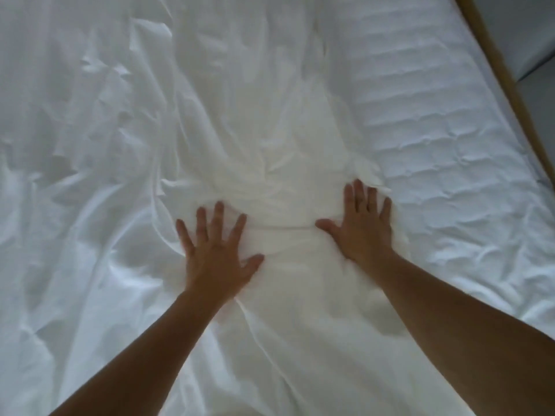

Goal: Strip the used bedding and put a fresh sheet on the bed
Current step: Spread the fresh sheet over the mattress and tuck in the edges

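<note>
Mid-bed, our left hand point(214, 253) and right hand point(362, 226) press flat, fingers spread, gripping nothing, on the fresh sheet point(90, 145). It lies rumpled over left and middle; bare mattress point(450, 139) shows at right. We judge stripping done; spreading and tucking remain.

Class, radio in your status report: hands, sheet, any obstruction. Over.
Left hand and right hand open, flat on the sheet. Sheet wrinkled, bunched between them; quilted mattress bare at right. Nothing seen in the way.
</note>
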Tool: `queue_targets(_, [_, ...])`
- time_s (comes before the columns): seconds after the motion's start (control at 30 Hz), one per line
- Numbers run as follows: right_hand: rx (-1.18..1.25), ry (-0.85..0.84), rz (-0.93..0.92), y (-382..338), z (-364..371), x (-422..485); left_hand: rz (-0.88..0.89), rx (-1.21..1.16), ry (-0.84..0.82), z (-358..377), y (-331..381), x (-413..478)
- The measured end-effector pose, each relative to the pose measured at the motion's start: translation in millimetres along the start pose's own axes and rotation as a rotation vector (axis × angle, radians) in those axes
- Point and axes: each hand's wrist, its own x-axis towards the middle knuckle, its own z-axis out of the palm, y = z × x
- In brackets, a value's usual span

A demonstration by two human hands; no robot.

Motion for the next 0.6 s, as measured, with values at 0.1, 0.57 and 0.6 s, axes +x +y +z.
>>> queue_targets(0.1, [-0.002, -0.03, 0.126, -35, -5, -1, -0.279, -0.112, -0.02, 15, -40, -43])
queue_targets(0.57, [0.232, -0.182, 0.097, -244, 85, -210, -0.179, -0.121, -0.303, 102, -216, -190])
queue_targets(0.6, [0.271, -0.178, 0.086, -268, 88, -227, -0.124, -0.114, -0.332, 102, -219, -195])
